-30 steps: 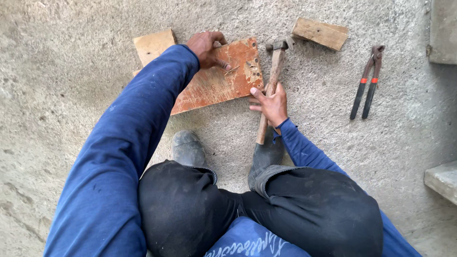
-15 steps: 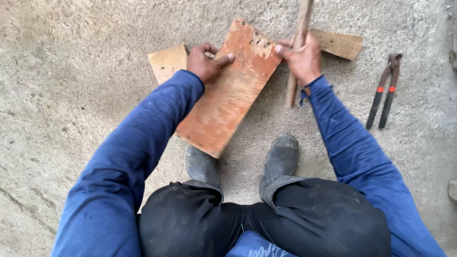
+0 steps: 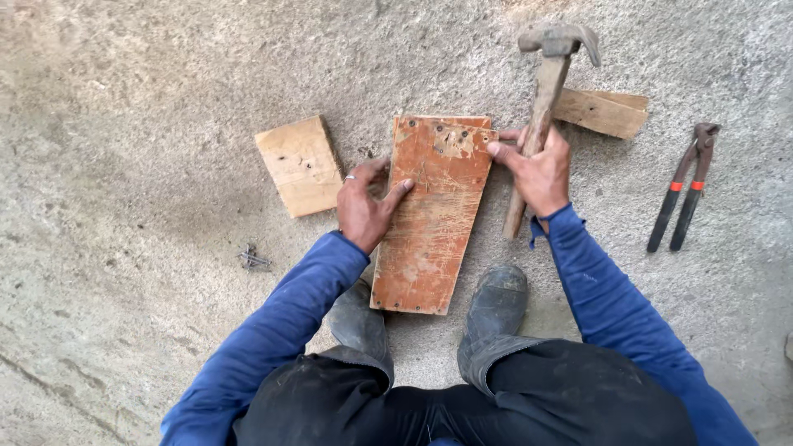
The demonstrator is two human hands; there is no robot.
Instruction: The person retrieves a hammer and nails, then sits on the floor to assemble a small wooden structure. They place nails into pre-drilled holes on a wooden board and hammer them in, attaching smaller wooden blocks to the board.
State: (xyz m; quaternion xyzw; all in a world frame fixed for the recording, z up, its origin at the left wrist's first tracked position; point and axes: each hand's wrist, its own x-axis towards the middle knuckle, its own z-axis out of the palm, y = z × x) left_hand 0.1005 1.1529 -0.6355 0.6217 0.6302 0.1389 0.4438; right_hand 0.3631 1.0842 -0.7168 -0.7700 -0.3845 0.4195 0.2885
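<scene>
Reddish board [image 3: 429,219], flat on the concrete floor [image 3: 124,99] before my boots: stiff, light, nail-studded, so I grip its long edges, left hand [image 3: 363,206] pressing, right hand [image 3: 537,169] clasping hammer [image 3: 541,99].

- Left of your left hand [image 3: 368,208], the pale wood block [image 3: 299,165] sits close, nails [image 3: 254,259] lie nearer you.
- Right of your right hand [image 3: 537,169], bare concrete runs to the pincers [image 3: 684,198].
- Wood offcut [image 3: 601,112] blocks beyond the hammer [image 3: 541,99].
</scene>
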